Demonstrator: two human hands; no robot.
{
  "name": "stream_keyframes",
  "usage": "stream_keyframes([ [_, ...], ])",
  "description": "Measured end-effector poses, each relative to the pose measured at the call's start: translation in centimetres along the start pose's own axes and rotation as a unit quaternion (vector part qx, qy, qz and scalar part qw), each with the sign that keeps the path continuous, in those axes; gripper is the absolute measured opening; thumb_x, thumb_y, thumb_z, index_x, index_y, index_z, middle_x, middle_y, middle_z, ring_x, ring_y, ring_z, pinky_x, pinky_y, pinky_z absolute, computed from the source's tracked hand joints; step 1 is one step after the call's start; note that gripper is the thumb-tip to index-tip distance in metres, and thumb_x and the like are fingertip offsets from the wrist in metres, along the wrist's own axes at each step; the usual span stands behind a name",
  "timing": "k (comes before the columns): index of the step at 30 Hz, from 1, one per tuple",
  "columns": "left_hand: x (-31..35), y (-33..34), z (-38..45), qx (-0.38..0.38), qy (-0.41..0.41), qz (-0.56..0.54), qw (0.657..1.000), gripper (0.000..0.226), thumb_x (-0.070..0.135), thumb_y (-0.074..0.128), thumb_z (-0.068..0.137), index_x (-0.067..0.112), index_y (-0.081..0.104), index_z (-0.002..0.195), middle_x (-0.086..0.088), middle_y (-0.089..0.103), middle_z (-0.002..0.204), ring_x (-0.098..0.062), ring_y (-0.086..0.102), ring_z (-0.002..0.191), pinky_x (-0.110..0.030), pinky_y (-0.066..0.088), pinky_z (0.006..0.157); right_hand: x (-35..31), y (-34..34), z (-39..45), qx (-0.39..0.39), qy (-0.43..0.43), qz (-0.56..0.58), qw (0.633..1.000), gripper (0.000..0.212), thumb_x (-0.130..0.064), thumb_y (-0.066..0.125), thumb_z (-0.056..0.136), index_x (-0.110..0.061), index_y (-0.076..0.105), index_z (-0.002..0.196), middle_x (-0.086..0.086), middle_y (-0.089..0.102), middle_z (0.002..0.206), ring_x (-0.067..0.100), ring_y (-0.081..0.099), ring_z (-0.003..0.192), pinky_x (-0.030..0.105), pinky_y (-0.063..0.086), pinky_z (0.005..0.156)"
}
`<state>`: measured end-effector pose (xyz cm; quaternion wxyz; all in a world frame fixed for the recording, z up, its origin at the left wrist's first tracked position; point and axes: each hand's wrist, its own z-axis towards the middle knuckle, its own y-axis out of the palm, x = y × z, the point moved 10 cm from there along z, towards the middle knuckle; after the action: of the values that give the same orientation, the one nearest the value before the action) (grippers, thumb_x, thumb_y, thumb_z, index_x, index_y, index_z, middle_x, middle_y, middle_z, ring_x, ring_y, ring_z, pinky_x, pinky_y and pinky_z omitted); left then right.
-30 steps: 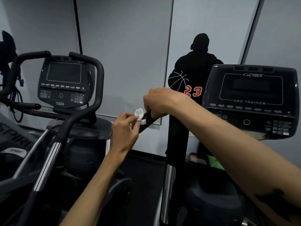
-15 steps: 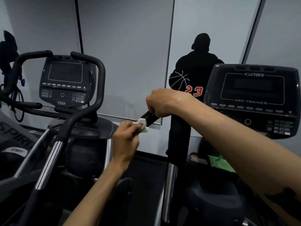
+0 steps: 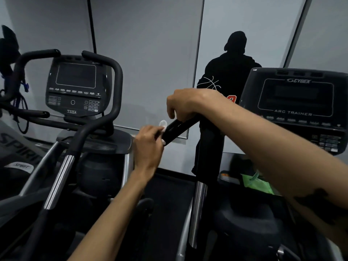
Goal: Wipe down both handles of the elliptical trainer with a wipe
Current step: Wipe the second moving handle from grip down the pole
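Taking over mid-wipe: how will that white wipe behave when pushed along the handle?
Likely floppy: the wipe sits bunched in the left hand, a loose end poking out. Probably very light, since fingertips alone pinch it. It may slip or bunch on the smooth black handle, which the right hand grips.

Matt black handle (image 3: 176, 129), brushed-metal post (image 3: 197, 208)

Reads "CYBEX" and "ARC TRAINER" on the right console (image 3: 295, 102); "750A" on the left console (image 3: 75, 87); "SPIRIT" on the far-left machine (image 3: 20, 166); a red "3" on the dark wall figure (image 3: 231, 72).
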<state>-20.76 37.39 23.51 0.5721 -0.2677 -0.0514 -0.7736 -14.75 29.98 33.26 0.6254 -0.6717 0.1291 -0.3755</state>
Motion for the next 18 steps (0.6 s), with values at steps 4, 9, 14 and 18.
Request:
stream_keyframes([
  [4, 0.7, 0.3, -2.4, -0.053, 0.088, 0.014, 0.995, 0.023, -0.008, 0.073, 0.084, 0.007, 0.077, 0.101, -0.006, 0.067, 0.084, -0.027, 0.062, 0.077, -0.037, 0.049, 0.063, 0.1, -0.1, 1.1, -0.031, -0.004, -0.014, 0.999, 0.042, -0.001, 0.075, 0.078, -0.017, 0.074, 0.117, 0.008, 0.070, 0.111, 0.031, 0.070, 0.099, 0.038, 0.058, 0.083],
  [9, -2.8, 0.1, 1.1, -0.047, -0.029, -0.030, 0.998, 0.011, 0.007, 0.077, 0.086, 0.012, 0.081, 0.095, -0.003, 0.072, 0.081, -0.023, 0.067, 0.074, -0.038, 0.053, 0.069, 1.2, 0.5, 1.4, -0.060, 0.018, -0.037, 0.997, 0.039, -0.003, 0.074, 0.077, -0.019, 0.077, 0.113, 0.007, 0.073, 0.106, 0.029, 0.071, 0.097, 0.035, 0.057, 0.078],
  [14, 1.1, 0.1, -1.6, -0.029, 0.073, -0.017, 0.997, 0.027, -0.011, 0.071, 0.082, 0.006, 0.079, 0.101, -0.006, 0.070, 0.086, -0.023, 0.063, 0.079, -0.033, 0.050, 0.068, 1.5, 0.3, 0.9, -0.035, 0.012, -0.007, 0.999, 0.039, 0.000, 0.063, 0.077, -0.018, 0.079, 0.108, 0.008, 0.075, 0.099, 0.028, 0.072, 0.089, 0.039, 0.061, 0.081],
  [18, -0.6, -0.5, -1.6, -0.015, 0.058, -0.006, 0.998, 0.034, -0.018, 0.073, 0.074, 0.007, 0.079, 0.096, -0.006, 0.072, 0.087, -0.023, 0.064, 0.081, -0.025, 0.048, 0.073, 1.4, 0.0, 0.3, -0.008, 0.011, -0.016, 1.000, 0.038, 0.001, 0.062, 0.080, -0.016, 0.077, 0.110, 0.008, 0.072, 0.105, 0.029, 0.069, 0.091, 0.036, 0.057, 0.074],
])
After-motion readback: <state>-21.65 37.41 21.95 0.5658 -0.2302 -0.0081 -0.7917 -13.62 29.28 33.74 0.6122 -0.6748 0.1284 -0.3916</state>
